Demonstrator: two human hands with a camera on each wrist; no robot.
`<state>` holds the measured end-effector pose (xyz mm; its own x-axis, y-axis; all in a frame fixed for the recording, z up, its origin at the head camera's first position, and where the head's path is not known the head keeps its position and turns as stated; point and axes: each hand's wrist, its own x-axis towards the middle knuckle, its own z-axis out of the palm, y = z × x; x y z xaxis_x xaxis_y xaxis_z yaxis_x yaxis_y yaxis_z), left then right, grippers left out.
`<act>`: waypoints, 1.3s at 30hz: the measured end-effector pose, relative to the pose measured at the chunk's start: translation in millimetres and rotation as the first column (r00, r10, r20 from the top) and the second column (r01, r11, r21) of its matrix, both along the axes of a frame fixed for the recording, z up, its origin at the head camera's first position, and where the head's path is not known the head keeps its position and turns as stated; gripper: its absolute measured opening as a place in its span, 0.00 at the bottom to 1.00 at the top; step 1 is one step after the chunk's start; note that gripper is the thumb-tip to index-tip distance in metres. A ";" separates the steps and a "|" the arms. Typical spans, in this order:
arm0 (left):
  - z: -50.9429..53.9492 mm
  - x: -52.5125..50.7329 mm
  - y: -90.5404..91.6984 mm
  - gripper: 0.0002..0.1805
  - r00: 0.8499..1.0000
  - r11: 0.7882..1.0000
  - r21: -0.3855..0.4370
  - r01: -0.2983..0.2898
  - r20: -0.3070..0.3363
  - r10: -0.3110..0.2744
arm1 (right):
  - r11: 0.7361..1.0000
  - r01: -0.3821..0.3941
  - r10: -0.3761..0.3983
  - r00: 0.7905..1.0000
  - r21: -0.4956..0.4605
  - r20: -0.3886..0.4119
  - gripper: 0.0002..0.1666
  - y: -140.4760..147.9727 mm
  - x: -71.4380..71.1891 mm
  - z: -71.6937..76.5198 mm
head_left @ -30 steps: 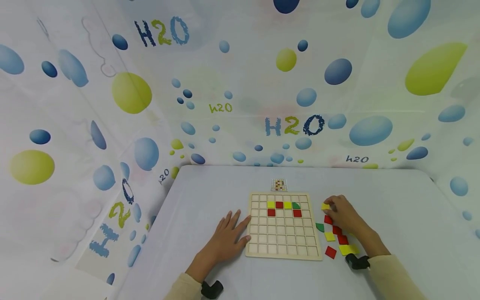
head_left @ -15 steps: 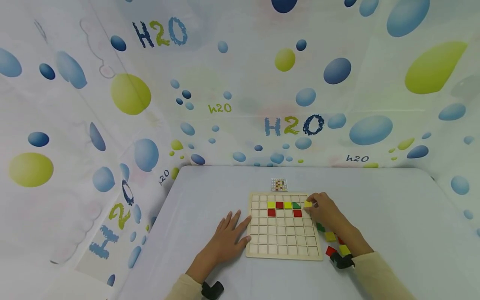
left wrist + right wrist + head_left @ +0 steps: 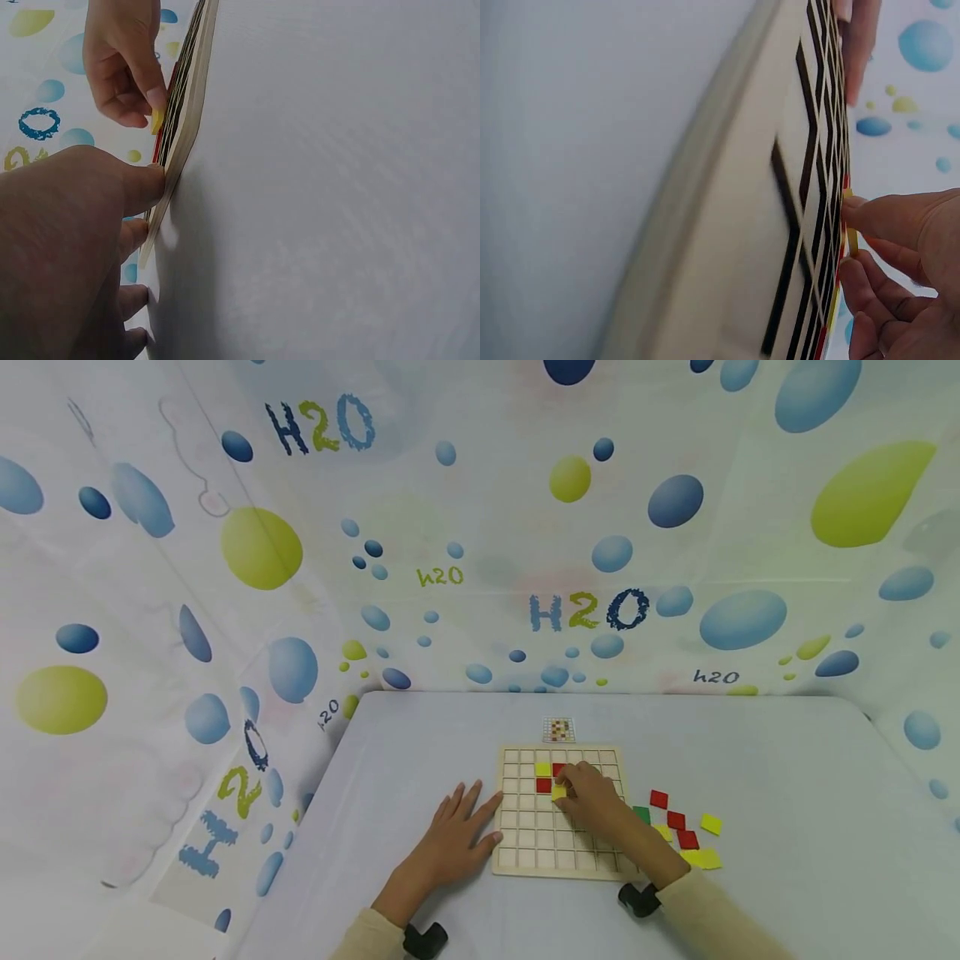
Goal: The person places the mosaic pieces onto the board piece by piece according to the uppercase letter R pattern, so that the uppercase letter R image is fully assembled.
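Observation:
A yellow square tile (image 3: pixel 558 792) is pinched between the thumb and fingers of my right hand (image 3: pixel 596 797), over the wooden grid board (image 3: pixel 525 857). In the right wrist view the same yellow tile (image 3: pixel 853 238) stands tilted at the board's surface. Just left of it on the board sits a red tile (image 3: pixel 543 786), with a yellow tile (image 3: pixel 542 769) above that one. Another red tile (image 3: pixel 558 769) is partly covered by my fingers. My left hand (image 3: pixel 453 839) lies spread on the table, its thumb and a fingertip touching the board's left edge.
Loose red tiles (image 3: pixel 676 820), yellow tiles (image 3: pixel 711 824) and a green piece (image 3: pixel 641 815) lie right of the board, some behind my right forearm. A small printed pattern card (image 3: pixel 558 730) lies beyond the board's far edge. Both wrists carry black cameras (image 3: pixel 426 941).
My right hand has carried the yellow tile leftward from the loose pieces, across the board's right edge, to its upper middle. The left hand stays in place.

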<state>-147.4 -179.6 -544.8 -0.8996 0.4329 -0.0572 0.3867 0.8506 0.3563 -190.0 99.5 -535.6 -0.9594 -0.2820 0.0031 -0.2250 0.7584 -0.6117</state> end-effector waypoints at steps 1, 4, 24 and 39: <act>0.1 -0.1 0.0 0.35 1.000 1.000 -0.001 -0.001 0.002 0.001 | 1.000 -0.004 0.004 1.000 0.000 0.002 0.11 -3.9 1.3 0.8; 0.2 -0.4 0.2 0.35 1.000 1.000 -0.012 -0.002 0.002 0.002 | 1.000 -0.022 0.022 1.000 0.005 0.004 0.09 -12.6 4.1 2.9; -1.3 -0.5 0.4 0.35 1.000 1.000 -0.020 -0.003 0.003 0.003 | 0.996 -0.070 0.074 0.995 0.062 -0.067 0.08 -13.2 13.7 5.6; -2.4 -1.1 1.0 0.36 1.000 1.000 -0.028 -0.003 0.005 0.004 | 0.978 0.167 -0.170 0.985 0.123 0.010 0.21 102.4 23.0 13.4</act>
<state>-148.4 -178.6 -547.2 -0.9007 0.4280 -0.0743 0.3819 0.8617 0.3340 -166.9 201.9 -522.2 -0.9927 -0.1132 -0.0413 -0.0759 0.8534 -0.5157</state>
